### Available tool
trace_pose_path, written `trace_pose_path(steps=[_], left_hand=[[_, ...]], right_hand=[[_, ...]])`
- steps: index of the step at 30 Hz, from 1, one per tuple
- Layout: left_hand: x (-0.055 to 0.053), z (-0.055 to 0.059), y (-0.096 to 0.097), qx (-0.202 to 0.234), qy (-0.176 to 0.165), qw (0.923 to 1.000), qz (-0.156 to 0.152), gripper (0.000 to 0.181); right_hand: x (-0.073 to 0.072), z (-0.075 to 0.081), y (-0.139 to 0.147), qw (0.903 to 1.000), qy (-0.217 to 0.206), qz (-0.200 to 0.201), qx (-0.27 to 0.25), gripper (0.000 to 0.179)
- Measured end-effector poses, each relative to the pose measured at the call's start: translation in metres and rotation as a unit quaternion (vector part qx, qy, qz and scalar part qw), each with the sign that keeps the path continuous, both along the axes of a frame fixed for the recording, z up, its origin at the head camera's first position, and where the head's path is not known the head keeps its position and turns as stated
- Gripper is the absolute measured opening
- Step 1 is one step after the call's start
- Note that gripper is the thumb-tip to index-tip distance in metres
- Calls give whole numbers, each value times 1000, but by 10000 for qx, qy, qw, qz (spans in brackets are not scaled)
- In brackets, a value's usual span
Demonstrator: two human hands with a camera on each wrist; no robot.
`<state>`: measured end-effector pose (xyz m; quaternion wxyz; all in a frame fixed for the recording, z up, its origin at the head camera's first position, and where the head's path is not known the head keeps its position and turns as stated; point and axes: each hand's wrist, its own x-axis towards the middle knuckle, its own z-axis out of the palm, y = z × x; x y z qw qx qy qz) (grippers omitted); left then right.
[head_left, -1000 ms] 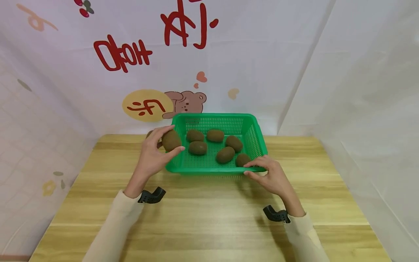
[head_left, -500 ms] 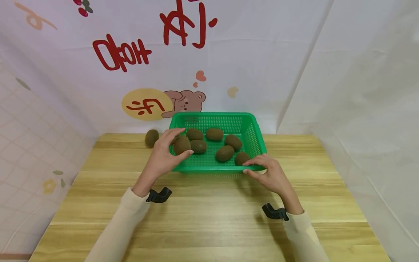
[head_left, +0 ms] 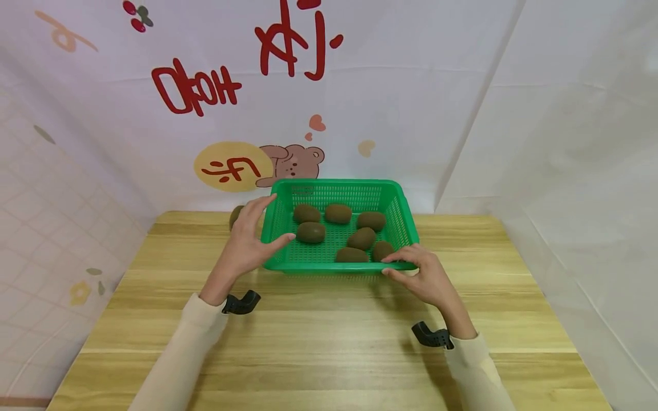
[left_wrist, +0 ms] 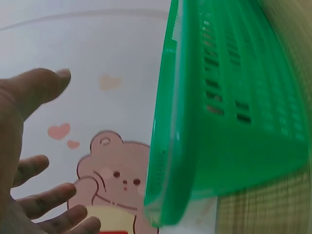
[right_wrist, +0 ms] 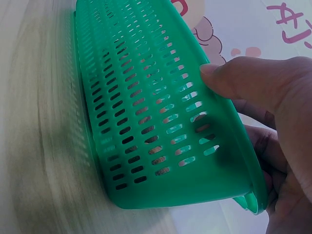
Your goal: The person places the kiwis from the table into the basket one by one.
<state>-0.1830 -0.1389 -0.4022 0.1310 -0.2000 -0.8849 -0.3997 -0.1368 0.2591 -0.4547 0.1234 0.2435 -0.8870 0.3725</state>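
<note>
A green plastic basket (head_left: 329, 266) with slotted walls stands on the table and holds several brown kiwis (head_left: 311, 232). My left hand (head_left: 245, 242) is at the basket's left rim, thumb and fingers spread with nothing between them; the left wrist view shows the same bare fingers beside the basket wall. Behind this hand, partly hidden, one more kiwi (head_left: 235, 216) lies on the table. At the front right corner my right hand (head_left: 424, 275) pinches the rim, thumb outside and fingers inside. In the right wrist view the thumb (right_wrist: 229, 78) presses on the outer rim.
The wooden table (head_left: 329, 342) spreads in front of the basket and to both sides. A white printed cloth (head_left: 411, 85) hangs close behind the basket, with more cloth at left and right. Black camera mounts (head_left: 241, 302) sit on both wrists.
My left hand has let go of its kiwi, which now lies in the basket, and has drawn back left. Kiwis at the right of the basket have shifted. My right hand has stayed on the rim.
</note>
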Motion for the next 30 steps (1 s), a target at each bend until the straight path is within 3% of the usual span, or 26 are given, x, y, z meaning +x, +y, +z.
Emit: trace_pose_path(steps=[12,23,30], left_hand=[[-20,-16,-26,21,-61,9990,435,98],[-39,-40,-46,220,-380,9950,891,98],[-50,-50,-53,287,-770,9883,1281,99]], right_hand=[[-1,-2,2,10000,26,-67,-7,19],[0,-2,1,10000,1,-49,-21,19],[-1,-3,1,10000,14,-59,-36,19]])
